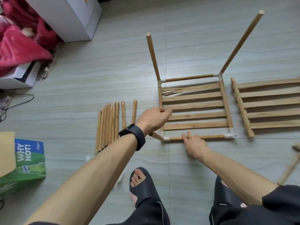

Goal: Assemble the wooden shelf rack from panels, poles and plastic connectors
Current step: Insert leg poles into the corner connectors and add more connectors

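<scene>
A slatted wooden panel (pixel 194 104) lies on the floor, framed by poles joined with white plastic connectors. Two poles stand up from its far corners, the left pole (pixel 153 57) and the right pole (pixel 241 43). My left hand (pixel 154 119) grips the top of a third pole (pixel 156 135) that stands in the near-left connector (pixel 165 139). My right hand (pixel 194 146) rests with straight fingers on the front rail (pixel 212 136). The near-right connector (pixel 232 134) has nothing in its upward socket.
Several loose poles (pixel 110 125) lie left of the panel, a second slatted panel (pixel 266 108) to its right. More wooden pieces (pixel 290 168) sit at the right edge. A green carton (pixel 27 166), white cabinet (pixel 73 17), red blanket (pixel 21 43) and my slippered feet (pixel 142 185) surround the floor space.
</scene>
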A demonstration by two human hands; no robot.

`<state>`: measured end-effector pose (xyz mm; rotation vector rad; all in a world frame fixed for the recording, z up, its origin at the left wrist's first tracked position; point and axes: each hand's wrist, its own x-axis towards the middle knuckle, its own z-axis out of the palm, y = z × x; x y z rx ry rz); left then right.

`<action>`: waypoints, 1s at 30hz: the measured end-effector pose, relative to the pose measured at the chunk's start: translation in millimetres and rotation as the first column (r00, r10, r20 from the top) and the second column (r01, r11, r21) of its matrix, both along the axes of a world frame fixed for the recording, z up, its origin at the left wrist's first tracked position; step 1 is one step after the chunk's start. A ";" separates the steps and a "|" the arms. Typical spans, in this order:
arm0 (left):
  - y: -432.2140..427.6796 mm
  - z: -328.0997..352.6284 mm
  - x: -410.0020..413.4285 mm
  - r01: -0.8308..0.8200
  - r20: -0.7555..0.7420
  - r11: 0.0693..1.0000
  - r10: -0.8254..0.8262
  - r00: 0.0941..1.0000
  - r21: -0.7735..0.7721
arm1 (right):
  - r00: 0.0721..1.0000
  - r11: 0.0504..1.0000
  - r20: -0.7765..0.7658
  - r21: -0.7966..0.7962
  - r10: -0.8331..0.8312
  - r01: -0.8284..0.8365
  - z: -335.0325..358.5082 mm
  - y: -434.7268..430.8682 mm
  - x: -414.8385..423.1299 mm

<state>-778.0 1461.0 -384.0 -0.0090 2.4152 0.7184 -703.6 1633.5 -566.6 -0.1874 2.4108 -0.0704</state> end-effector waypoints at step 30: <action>-182.5 -128.2 5.2 -0.492 -0.020 0.830 0.505 0.863 -0.264 | 0.992 0.995 -0.089 -0.033 0.093 -0.097 7.5 -33.3 -48.5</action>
